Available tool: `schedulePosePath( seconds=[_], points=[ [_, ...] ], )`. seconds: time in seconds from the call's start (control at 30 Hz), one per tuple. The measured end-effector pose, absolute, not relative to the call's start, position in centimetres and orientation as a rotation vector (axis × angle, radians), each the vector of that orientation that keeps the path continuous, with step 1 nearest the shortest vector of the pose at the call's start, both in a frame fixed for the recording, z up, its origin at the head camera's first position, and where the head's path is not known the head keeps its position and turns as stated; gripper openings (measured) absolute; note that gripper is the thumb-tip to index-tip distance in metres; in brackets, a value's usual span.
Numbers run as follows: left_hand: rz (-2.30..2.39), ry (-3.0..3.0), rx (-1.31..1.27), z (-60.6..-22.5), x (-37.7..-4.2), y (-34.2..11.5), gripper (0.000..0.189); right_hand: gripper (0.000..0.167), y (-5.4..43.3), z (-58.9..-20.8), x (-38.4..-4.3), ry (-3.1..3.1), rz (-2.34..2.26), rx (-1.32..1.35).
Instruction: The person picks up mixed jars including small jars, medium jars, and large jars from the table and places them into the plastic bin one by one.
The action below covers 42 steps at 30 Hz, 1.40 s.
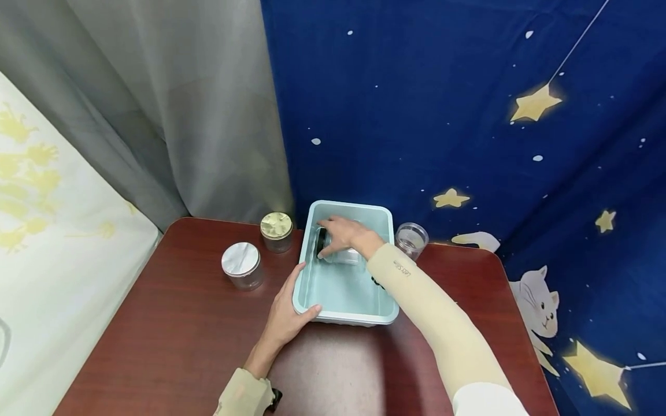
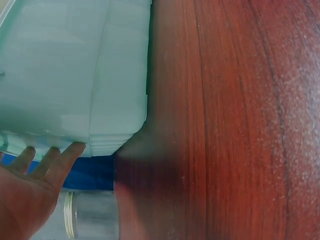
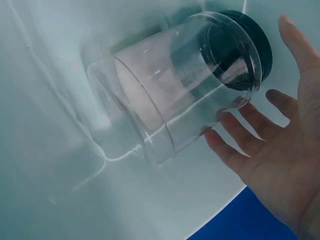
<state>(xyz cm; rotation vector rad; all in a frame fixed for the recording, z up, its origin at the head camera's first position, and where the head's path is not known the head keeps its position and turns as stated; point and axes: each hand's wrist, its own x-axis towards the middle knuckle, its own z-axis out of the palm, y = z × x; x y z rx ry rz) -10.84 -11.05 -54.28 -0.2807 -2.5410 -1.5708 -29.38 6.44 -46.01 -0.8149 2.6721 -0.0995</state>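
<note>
A pale blue-green plastic bin [image 1: 345, 318] stands on the table. Inside it lies a clear jar [image 3: 155, 95] on its side, its black lid [image 3: 260, 42] toward the bin's left wall in the head view. My right hand [image 1: 346, 236] is reaching over the jar with fingers spread. In the right wrist view, its fingertips [image 3: 212, 135] are right at the jar's side while the thumb stands apart near the lid. My left hand [image 1: 288, 312] spans the bin's near-left corner, thumb along the front rim. Straight left fingers [image 2: 65, 162] rest against the bin's outer wall.
Left of the bin stand a clear jar with a white marbled lid [image 1: 241, 259] and another with a gold lid [image 1: 276, 225]. A clear container [image 1: 411, 238] is at the bin's right. Gray [image 1: 218, 104] and blue star-printed curtains [image 1: 390, 115] hang behind the brown table [image 1: 171, 323].
</note>
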Motion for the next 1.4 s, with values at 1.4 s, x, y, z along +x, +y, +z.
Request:
schedulePosePath(
  seconds=[1.4],
  points=[
    [-1.600, -2.540, -0.256, -54.2, -10.9, -11.0, 0.093, 0.086, 10.1, -43.1, -29.7, 2.666, -0.293, -0.848]
  ],
)
